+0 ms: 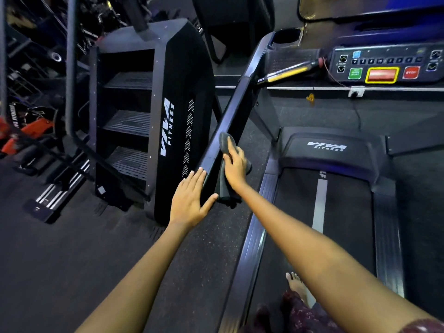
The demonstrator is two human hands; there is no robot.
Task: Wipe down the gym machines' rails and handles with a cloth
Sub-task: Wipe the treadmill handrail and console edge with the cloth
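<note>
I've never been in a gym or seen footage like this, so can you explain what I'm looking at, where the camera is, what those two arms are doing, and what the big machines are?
There is one picture, taken by a camera worn on a person's head, looking forward and down, so the two arms are their own. The person stands on a treadmill: the dark belt runs below, and the console with its green, red and yellow-edged buttons sits at the top right. A long dark side rail slopes down from the console. The right hand presses a dark grey cloth against the rail's inner side, wiping it. The left hand lies flat and open on the rail's lower end. The tall black machine to the left, marked Viva Fitness, has steps, so it is likely a stair climber.
</note>
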